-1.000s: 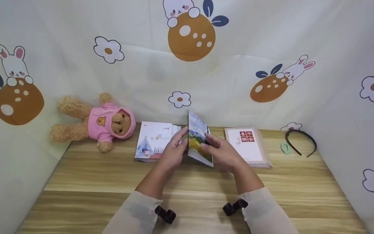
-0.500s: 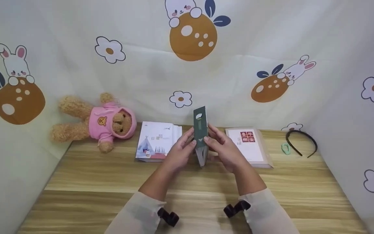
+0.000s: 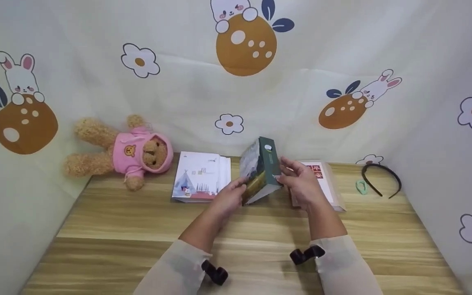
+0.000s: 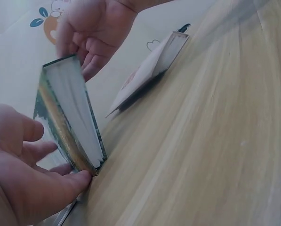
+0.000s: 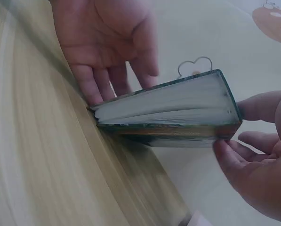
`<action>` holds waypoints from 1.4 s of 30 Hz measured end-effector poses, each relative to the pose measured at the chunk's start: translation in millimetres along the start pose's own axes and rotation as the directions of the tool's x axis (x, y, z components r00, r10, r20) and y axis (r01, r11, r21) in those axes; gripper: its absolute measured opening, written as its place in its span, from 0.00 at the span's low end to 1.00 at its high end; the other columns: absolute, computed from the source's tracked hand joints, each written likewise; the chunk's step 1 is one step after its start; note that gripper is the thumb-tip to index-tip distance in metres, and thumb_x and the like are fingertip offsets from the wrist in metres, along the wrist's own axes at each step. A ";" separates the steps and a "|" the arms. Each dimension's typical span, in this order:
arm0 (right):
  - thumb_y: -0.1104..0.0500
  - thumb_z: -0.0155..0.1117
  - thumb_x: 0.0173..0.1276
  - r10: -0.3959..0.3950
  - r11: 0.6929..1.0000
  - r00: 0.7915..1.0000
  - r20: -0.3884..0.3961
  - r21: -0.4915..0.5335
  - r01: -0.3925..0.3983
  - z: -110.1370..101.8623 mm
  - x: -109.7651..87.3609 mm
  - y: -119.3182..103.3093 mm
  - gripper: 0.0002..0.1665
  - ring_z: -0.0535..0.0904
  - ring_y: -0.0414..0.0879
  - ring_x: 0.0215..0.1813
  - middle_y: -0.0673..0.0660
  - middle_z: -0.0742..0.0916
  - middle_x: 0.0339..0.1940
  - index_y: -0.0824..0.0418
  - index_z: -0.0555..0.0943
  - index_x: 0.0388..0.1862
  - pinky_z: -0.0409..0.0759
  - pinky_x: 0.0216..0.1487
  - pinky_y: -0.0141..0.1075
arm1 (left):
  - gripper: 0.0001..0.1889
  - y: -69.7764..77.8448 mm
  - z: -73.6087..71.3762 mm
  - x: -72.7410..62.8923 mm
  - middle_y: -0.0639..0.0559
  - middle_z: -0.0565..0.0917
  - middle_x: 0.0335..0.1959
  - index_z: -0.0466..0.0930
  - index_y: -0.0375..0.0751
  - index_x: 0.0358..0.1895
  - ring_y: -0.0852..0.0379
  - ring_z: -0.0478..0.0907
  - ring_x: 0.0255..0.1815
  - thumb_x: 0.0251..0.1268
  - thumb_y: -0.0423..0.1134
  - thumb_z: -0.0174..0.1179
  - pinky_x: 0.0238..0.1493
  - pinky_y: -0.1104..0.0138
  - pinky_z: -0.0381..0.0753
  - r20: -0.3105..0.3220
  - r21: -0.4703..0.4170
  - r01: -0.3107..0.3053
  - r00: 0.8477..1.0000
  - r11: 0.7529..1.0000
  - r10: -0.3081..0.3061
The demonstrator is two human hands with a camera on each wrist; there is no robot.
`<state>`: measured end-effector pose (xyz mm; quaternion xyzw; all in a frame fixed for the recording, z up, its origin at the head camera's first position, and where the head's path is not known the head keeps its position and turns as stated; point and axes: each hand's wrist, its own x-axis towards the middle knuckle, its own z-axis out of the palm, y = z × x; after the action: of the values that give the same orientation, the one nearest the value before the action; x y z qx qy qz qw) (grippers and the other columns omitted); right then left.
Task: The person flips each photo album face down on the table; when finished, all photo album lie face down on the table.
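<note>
A thick photo album [image 3: 260,172] with a green spine and a painted landscape cover stands tilted over the table, its pages [image 5: 164,108] closed between the covers. My right hand [image 3: 301,184] pinches it at the spine edge, thumb and fingers bent there in the right wrist view. On the cover side, my left hand [image 3: 228,198] touches the album near its opening edge; the fingers [image 5: 102,82] look fairly straight. In the left wrist view, the left fingers [image 4: 67,183] lie along the cover. The far side of the album is hidden in the head view.
A white album [image 3: 197,176] with a tent picture lies left of the hands. Another white album [image 3: 328,192] with red characters lies partly behind the right hand. A pink-hooded teddy bear [image 3: 129,153] rests at left. A green hair clip [image 3: 361,187] and black headband [image 3: 365,176] lie right.
The album has turned, from cover showing, to spine facing me, to spine at right with cover at left. My right hand has shifted right along with the spine.
</note>
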<state>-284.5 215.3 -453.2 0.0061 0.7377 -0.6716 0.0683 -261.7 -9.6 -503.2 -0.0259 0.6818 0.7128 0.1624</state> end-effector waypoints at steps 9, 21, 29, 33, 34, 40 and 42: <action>0.64 0.66 0.75 0.117 0.973 0.992 0.037 -0.204 -0.107 -9.2 4.6 13.7 0.41 0.72 0.57 0.81 0.63 0.74 0.83 0.65 0.65 0.84 0.74 0.81 0.49 | 0.30 9.2 -3.0 -4.5 0.40 0.62 0.87 0.61 0.40 0.84 0.39 0.53 0.89 0.86 0.46 0.46 0.90 0.46 0.52 -0.125 0.052 -0.006 0.992 0.999 0.012; 0.56 0.63 0.79 0.150 0.957 0.988 0.029 -0.255 -0.138 -0.6 8.9 24.4 0.40 0.74 0.59 0.80 0.62 0.74 0.83 0.59 0.63 0.86 0.75 0.78 0.51 | 0.31 13.7 -8.0 -6.7 0.41 0.63 0.86 0.62 0.41 0.84 0.39 0.59 0.87 0.85 0.49 0.48 0.89 0.47 0.56 -0.145 0.040 -0.011 0.989 0.999 0.017; 0.55 0.68 0.78 -0.036 0.959 0.999 0.034 -0.281 0.044 26.8 -2.6 7.7 0.38 0.69 0.53 0.85 0.55 0.76 0.83 0.54 0.69 0.84 0.67 0.86 0.51 | 0.33 22.7 -38.3 -11.2 0.38 0.61 0.87 0.60 0.39 0.84 0.40 0.56 0.89 0.83 0.44 0.53 0.88 0.47 0.60 -0.228 0.071 -0.119 0.965 0.990 0.132; 0.58 0.69 0.76 -0.101 0.969 0.987 0.125 -0.214 0.126 52.4 -6.0 4.4 0.39 0.72 0.57 0.83 0.59 0.77 0.81 0.57 0.69 0.83 0.73 0.82 0.51 | 0.35 25.6 -69.9 -18.9 0.41 0.59 0.88 0.57 0.40 0.86 0.43 0.53 0.90 0.83 0.45 0.54 0.89 0.49 0.59 -0.284 0.101 -0.131 0.946 0.986 0.155; 0.58 0.69 0.76 -0.104 0.970 0.984 0.148 -0.205 0.133 59.2 -5.4 4.4 0.39 0.72 0.58 0.82 0.61 0.77 0.81 0.57 0.69 0.83 0.74 0.81 0.51 | 0.35 25.6 -78.6 -21.3 0.42 0.58 0.88 0.56 0.40 0.86 0.43 0.52 0.91 0.83 0.45 0.54 0.89 0.49 0.57 -0.294 0.113 -0.127 0.943 0.985 0.155; 0.59 0.69 0.76 -0.068 0.977 0.965 0.255 -0.179 0.116 101.0 5.8 6.2 0.41 0.74 0.59 0.81 0.64 0.77 0.81 0.59 0.67 0.84 0.76 0.80 0.50 | 0.38 23.8 -123.9 -35.3 0.41 0.54 0.90 0.51 0.39 0.87 0.44 0.46 0.92 0.83 0.45 0.53 0.92 0.51 0.46 -0.345 0.216 -0.065 0.928 0.974 0.138; 0.59 0.70 0.76 -0.057 0.978 0.962 0.268 -0.178 0.108 114.4 10.2 6.7 0.41 0.73 0.57 0.82 0.63 0.77 0.81 0.60 0.66 0.84 0.75 0.81 0.49 | 0.39 22.4 -133.8 -37.3 0.40 0.51 0.90 0.48 0.36 0.88 0.44 0.45 0.92 0.83 0.43 0.53 0.92 0.52 0.44 -0.339 0.210 -0.044 0.934 0.977 0.115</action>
<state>-283.3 101.6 -471.1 -0.1200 0.7828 -0.5949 0.1373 -257.1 -148.5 -481.2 -0.1077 0.7680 0.6312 0.0115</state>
